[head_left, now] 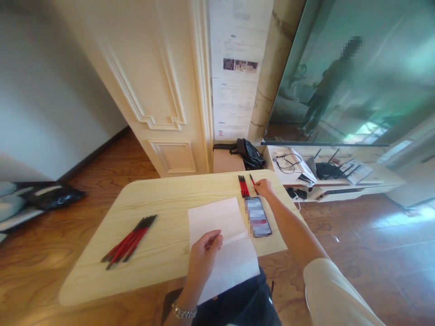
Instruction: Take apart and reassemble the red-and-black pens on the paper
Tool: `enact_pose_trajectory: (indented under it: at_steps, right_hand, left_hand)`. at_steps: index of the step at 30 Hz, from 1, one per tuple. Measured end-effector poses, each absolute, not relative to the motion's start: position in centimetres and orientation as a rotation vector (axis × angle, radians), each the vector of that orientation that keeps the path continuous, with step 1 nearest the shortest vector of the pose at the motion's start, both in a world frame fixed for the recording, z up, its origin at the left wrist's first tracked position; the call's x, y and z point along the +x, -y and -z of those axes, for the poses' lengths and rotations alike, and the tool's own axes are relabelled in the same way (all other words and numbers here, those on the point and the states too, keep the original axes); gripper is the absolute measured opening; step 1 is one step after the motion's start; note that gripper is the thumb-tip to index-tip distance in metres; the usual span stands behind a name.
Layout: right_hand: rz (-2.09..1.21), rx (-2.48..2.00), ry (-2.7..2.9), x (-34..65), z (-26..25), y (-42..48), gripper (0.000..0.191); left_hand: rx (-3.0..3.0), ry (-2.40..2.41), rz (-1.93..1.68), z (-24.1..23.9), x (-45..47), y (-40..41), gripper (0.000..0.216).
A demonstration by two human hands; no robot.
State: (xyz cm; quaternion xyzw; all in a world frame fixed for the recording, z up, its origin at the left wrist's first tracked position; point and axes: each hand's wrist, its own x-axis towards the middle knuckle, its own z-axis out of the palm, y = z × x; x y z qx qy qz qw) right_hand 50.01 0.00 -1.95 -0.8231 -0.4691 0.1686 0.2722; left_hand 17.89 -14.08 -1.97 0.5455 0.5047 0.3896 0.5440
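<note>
At the far right corner of the table, my right hand (264, 187) pinches a red and black pen (253, 180). Just left of it lies a small group of similar pens (244, 186), side by side. A phone (258, 217) with a lit screen rests below them. My left hand (205, 246) hovers over or rests on a white sheet of paper (217, 215); I cannot tell which. Its fingers are loosely curled, the thumb stands apart, and nothing shows in it. A larger pile of red and black pens (131, 240) lies on the left of the table.
The pale wooden table (163, 194) has rounded corners. Behind it are a black bag (249, 153), a white box (288, 165) with a cable, and a router (329, 170) on a low cabinet. A large dark screen (340, 90) hangs above.
</note>
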Motion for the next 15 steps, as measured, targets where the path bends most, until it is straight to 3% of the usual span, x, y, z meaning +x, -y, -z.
enact_pose_trajectory:
  at_steps: [15]
  right_hand:
    - [-0.469, -2.253, 1.441, 48.8, 3.6, -0.1, 0.020]
  left_hand:
    - [1.299, -1.213, -0.906, 2.5, 17.0, 14.0, 0.034]
